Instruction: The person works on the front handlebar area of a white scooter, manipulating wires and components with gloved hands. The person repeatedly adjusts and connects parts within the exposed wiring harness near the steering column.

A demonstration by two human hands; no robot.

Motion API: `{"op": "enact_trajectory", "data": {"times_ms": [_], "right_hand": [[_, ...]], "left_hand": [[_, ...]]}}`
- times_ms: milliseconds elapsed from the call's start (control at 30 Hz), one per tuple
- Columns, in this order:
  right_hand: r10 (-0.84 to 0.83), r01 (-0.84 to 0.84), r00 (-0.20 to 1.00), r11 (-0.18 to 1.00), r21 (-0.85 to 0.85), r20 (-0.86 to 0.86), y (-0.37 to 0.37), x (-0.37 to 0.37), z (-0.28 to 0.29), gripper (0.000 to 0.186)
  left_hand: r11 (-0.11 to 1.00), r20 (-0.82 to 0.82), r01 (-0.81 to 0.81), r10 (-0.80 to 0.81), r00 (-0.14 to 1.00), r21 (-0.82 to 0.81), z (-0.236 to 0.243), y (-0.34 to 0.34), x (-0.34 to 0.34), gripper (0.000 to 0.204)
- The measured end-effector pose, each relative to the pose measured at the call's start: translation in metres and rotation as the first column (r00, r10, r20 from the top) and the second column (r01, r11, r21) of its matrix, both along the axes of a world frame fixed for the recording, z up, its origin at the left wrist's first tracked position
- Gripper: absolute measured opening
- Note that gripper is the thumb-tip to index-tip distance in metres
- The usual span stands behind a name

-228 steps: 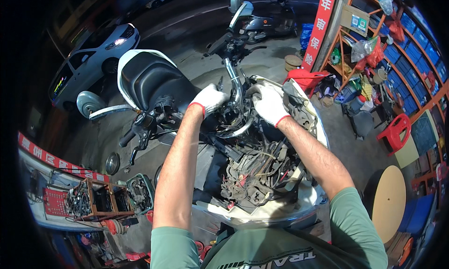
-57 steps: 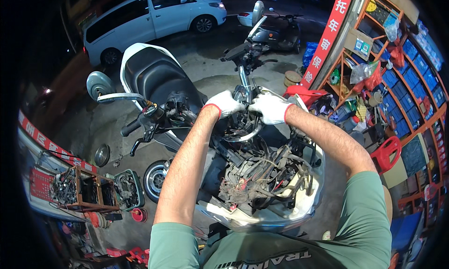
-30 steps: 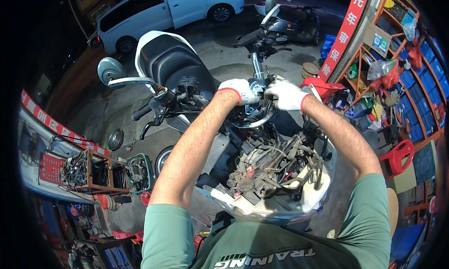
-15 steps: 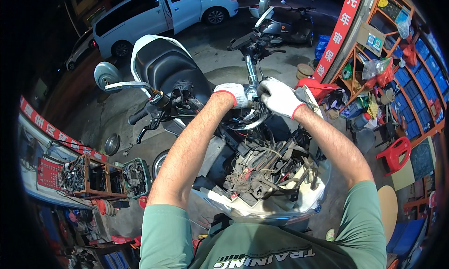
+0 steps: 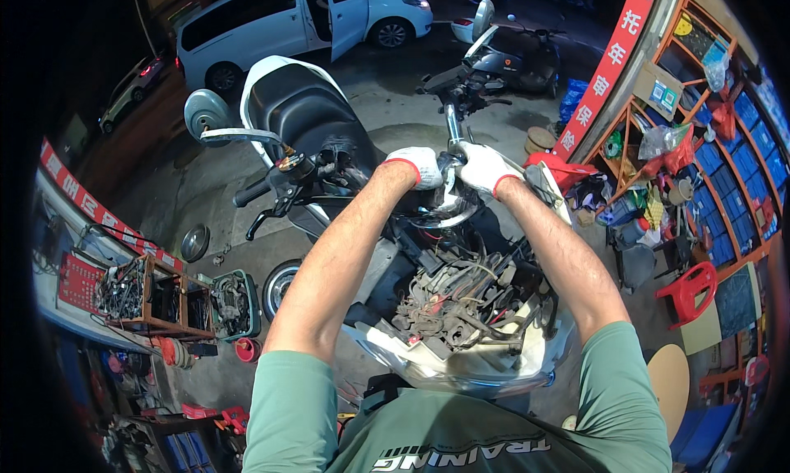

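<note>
A scooter with its front end stripped stands before me, its bare metal handlebar (image 5: 453,126) running up and away. Beside the bar's middle, my left hand (image 5: 418,167), in a white glove with a red cuff, is closed against the metal. My right hand (image 5: 487,169), gloved alike, is closed on the bar's other side with its thumb against it. Both palms hide what exactly the fingers grip. Nearer me, a tangle of wiring (image 5: 453,300) lies in the open white front fairing (image 5: 518,345). The black seat (image 5: 309,111) lies beyond my left arm.
A mirror (image 5: 207,115) and black grip (image 5: 251,195) jut out at left. Orange shelves with blue bins (image 5: 720,177) and a red plastic chair (image 5: 690,294) stand right. A crate rack (image 5: 164,300) is at left. A white van (image 5: 247,29) is parked beyond.
My right hand has come down from a raised pinch and closed against the bar. The left hand has stayed at the bar. The van's front door has swung open; the view has shifted slightly.
</note>
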State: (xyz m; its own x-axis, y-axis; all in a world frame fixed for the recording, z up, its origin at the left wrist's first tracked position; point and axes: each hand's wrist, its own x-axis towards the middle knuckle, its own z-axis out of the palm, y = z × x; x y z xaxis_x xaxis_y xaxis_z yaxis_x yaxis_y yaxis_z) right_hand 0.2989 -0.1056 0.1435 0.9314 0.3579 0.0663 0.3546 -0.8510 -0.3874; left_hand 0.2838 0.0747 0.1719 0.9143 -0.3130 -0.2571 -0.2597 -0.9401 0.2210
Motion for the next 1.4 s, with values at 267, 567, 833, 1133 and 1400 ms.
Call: {"op": "enact_trajectory", "data": {"times_ms": [267, 567, 833, 1133, 1400], "right_hand": [[0.062, -0.064, 0.997, 0.998, -0.026, -0.055, 0.001, 0.008, -0.001, 0.047], [-0.071, 0.072, 0.997, 0.997, 0.004, -0.038, 0.001, 0.028, -0.023, 0.052], [-0.043, 0.040, 0.999, 0.994, -0.100, -0.026, -0.003, 0.023, -0.022, 0.051], [-0.051, 0.048, 0.999, 0.992, -0.117, -0.020, -0.004, 0.007, -0.019, 0.047], [-0.052, 0.049, 0.998, 0.989, -0.137, -0.017, -0.004, 0.009, -0.022, 0.049]], "left_hand": [[0.930, 0.508, 0.066, 0.136, 0.851, -0.361, -0.004, 0.032, -0.050, 0.034], [0.804, 0.675, 0.067, 0.447, 0.587, -0.591, -0.045, 0.094, -0.142, 0.017], [0.474, 0.045, -0.282, 0.567, 0.822, -0.834, -0.086, 0.092, -0.164, 0.031], [-0.245, -0.550, -0.493, 0.313, 0.775, -0.834, -0.101, 0.042, -0.165, 0.038], [-0.503, -0.697, -0.575, 0.081, 0.712, -0.646, -0.124, 0.017, -0.134, 0.014]]}}
